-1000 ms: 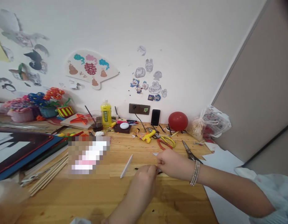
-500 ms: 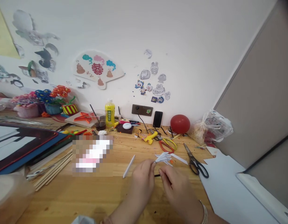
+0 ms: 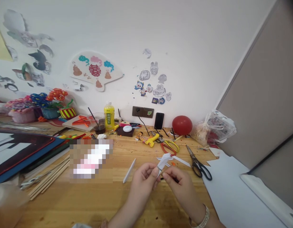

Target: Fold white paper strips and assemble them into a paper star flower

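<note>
My left hand is closed round the base of a bunch of pointed white paper strips, whose tips lean up and to the right. Close beside it, my right hand pinches a thin dark strand that runs across the bunch's base. What the strand is made of I cannot tell. A single pointed paper strip lies on the wood to the left of my hands. Beyond the bunch lies another white strip.
Black-handled scissors lie to the right, by white paper sheets. Behind my hands are red-and-yellow scissors, a yellow glue gun, a phone and a red balloon. Wooden sticks and a drink bottle are left.
The paper bunch has turned in my left hand, and its flatter side now shows. My right hand has come in against its base, with the thin strand between the hands.
</note>
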